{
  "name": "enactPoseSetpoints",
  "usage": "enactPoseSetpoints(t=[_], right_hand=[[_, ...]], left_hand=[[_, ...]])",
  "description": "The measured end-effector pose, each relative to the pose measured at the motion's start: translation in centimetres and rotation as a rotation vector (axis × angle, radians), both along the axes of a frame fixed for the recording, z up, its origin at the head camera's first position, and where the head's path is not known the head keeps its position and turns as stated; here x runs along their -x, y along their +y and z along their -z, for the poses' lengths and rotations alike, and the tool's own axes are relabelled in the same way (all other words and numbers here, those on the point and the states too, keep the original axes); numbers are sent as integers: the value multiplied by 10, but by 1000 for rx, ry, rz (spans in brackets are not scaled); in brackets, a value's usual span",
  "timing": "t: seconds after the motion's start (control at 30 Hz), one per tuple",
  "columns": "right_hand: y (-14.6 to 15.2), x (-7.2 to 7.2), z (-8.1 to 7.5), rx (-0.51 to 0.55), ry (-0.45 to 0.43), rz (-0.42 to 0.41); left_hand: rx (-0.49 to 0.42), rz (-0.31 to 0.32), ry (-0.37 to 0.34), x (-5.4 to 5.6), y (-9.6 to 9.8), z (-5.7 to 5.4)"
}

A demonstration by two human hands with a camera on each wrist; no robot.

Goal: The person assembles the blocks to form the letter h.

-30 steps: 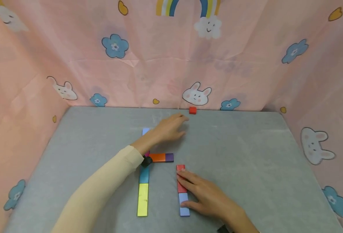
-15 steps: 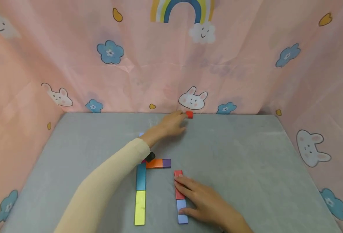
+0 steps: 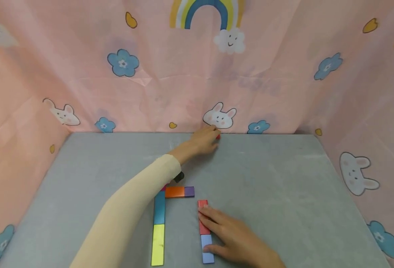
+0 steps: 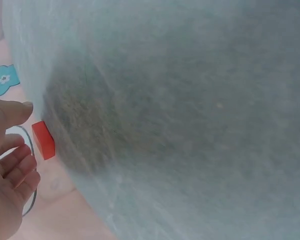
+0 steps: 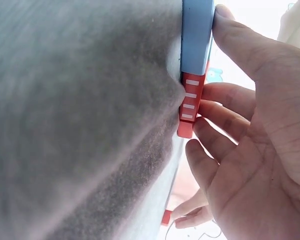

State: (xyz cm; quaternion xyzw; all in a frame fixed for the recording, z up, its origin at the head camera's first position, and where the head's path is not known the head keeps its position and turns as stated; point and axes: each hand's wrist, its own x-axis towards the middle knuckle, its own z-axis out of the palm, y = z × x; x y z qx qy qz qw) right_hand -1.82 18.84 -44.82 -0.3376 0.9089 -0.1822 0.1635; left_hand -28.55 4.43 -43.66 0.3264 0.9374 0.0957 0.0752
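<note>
At the table's far edge, my left hand (image 3: 205,140) reaches a small red block (image 3: 218,136), its fingers partly covering it. In the left wrist view that red block (image 4: 43,140) lies just beyond the thumb and loosely bent fingers; no firm grip shows. My right hand (image 3: 230,234) rests along a row at the front, fingertips on the red piece (image 3: 204,227) and thumb on the light blue piece (image 3: 207,241). Seen from the right wrist, the red piece (image 5: 190,97) carries white marks and the light blue piece (image 5: 197,37) adjoins it, with the fingers extended beside them.
Left of the right hand runs another row, with a yellow piece (image 3: 158,245) and a blue piece (image 3: 159,207). An orange piece (image 3: 175,192) and a purple piece (image 3: 189,192) branch off it rightward. A pink printed cloth (image 3: 263,85) walls the grey table (image 3: 284,193).
My left hand has moved forward and right to the small red block, and its fingers now partly cover it. The right hand stays on its row. The head view has shifted slightly.
</note>
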Motion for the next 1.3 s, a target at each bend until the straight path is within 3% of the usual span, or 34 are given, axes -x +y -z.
enactPoseSetpoints(t=[0.23, 0.4, 0.57, 0.73, 1.3], right_hand=[[3, -3, -1, 14, 15, -13], [1, -2, 0, 30, 23, -8], [-1, -2, 0, 30, 13, -1], [1, -3, 0, 25, 10, -13], [-1, 0, 0, 15, -39, 24]], left_hand=[[72, 22, 32, 4, 8, 8], [54, 25, 46, 4, 9, 4], [28, 28, -2, 0, 7, -3], [31, 21, -44, -4, 3, -2], [0, 80, 4, -19, -15, -2]])
